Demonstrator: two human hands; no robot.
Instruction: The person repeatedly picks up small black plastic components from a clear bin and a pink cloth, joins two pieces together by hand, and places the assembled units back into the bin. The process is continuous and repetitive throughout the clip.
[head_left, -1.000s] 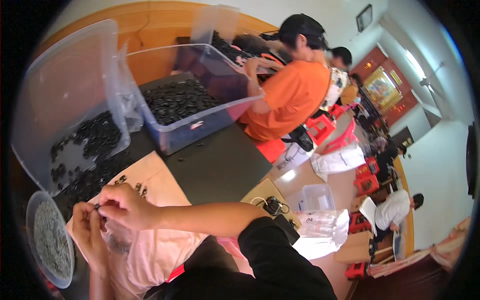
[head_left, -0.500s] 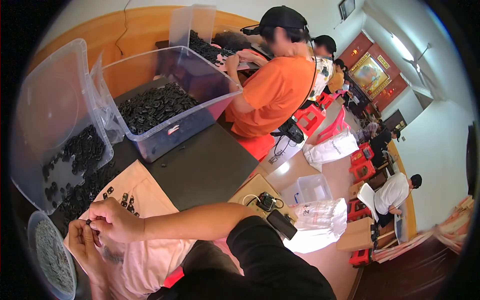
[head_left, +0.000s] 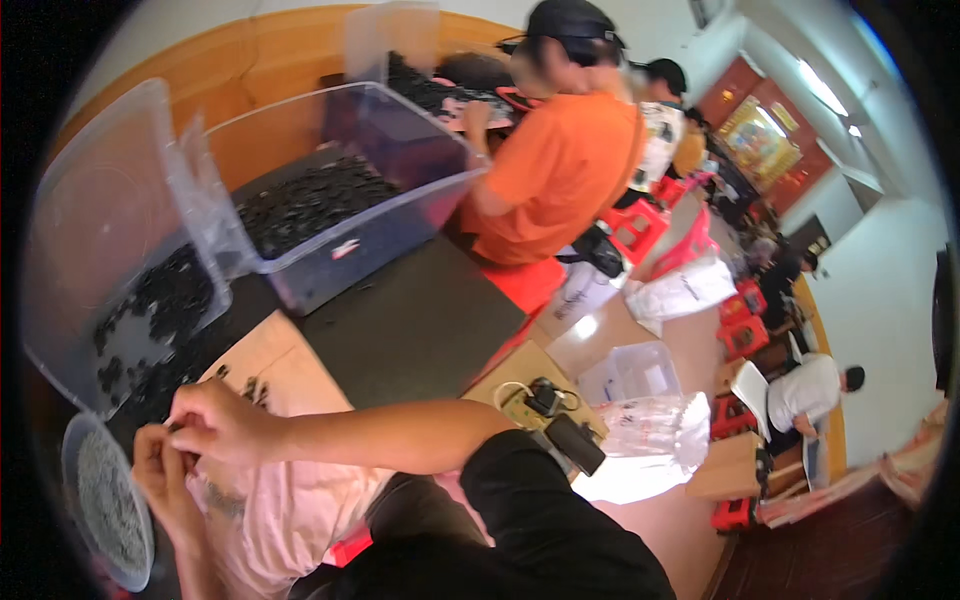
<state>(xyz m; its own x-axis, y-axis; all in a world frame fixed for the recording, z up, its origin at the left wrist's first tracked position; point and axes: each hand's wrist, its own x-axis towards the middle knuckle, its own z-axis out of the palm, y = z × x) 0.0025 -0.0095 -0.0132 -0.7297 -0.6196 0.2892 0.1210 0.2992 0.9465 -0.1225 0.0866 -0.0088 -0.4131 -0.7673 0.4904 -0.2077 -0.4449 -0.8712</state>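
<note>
- A dark table (head_left: 420, 330) with a curved wooden edge carried the work.
- A big clear plastic bin (head_left: 400, 150), filled with small black parts (head_left: 310, 200), stood on it.
- A second clear bin (head_left: 100, 220), tilted, held more black parts beside it.
- A flat piece of brown cardboard (head_left: 275, 365) lay at the near edge.
- A round clear tub (head_left: 100, 500) of tiny grey pieces sat at the near left.

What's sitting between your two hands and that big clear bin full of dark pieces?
In the head view, between the hands and the clear bin lies a brown cardboard sheet with a few small dark pieces on it, then bare dark tabletop.
</note>
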